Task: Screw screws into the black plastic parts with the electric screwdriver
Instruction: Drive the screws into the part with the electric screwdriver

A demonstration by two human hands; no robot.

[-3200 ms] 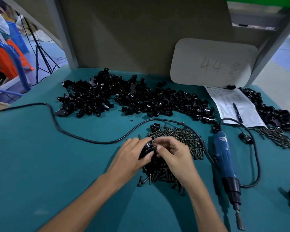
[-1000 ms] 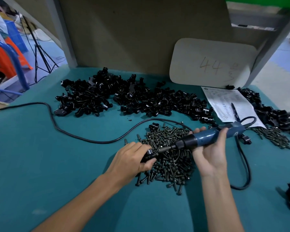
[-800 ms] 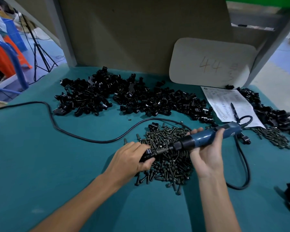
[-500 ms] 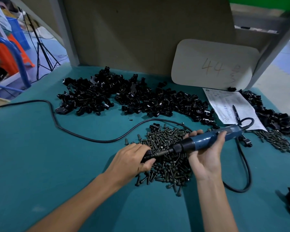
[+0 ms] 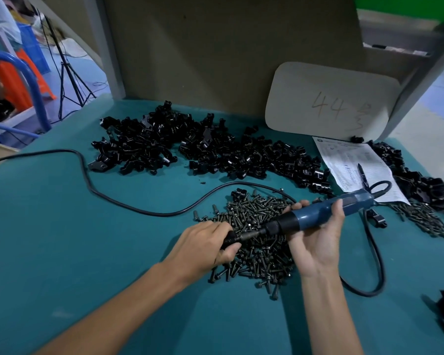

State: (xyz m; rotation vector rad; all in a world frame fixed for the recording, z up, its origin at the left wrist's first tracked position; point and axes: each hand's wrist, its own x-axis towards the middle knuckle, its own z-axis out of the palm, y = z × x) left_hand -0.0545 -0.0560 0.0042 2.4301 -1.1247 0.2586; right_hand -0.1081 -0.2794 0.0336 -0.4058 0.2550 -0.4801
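Teal table (image 5: 62,239): screwdriver (image 5: 315,213) (right hand (image 5: 315,245)) meets part (image 5: 228,239).

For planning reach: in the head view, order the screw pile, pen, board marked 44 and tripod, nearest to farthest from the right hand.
From the right hand:
1. screw pile, just left of it
2. pen, behind, on the paper
3. board marked 44, at the back
4. tripod, far left

Teal worktop (image 5: 62,226), loose stock spread out.
Black parts (image 5: 215,152) heaped along the back, more at far right; screws (image 5: 256,242) piled centre-front, smaller scatter at right; cable (image 5: 92,185) snakes in from left edge; sheet (image 5: 356,160) with pen (image 5: 361,172) on it, back right.
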